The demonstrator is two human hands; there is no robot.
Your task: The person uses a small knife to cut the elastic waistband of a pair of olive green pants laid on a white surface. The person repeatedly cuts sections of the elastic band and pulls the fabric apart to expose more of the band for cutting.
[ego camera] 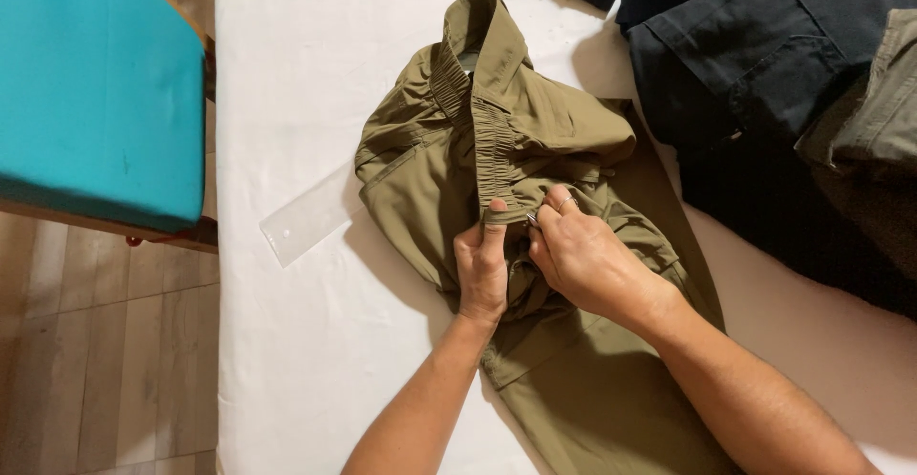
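Note:
Olive-green trousers (449, 146) with an elastic waistband lie bunched on a white-covered table (287, 341). My left hand (482, 270) pinches the waistband edge near the fly, thumb on top. Right beside it, touching, my right hand (578, 255) grips the same edge of fabric, a ring showing on one finger. Both hands meet at the front closure, which they hide. The trouser legs (592, 399) run toward me under my right forearm.
A clear plastic ruler-like strip (306, 217) lies partly under the trousers' left side. Dark blue and black garments (764, 64) pile up at the back right, with another olive piece (879, 103) on them. A teal cushioned chair (95, 84) stands left, over wooden flooring.

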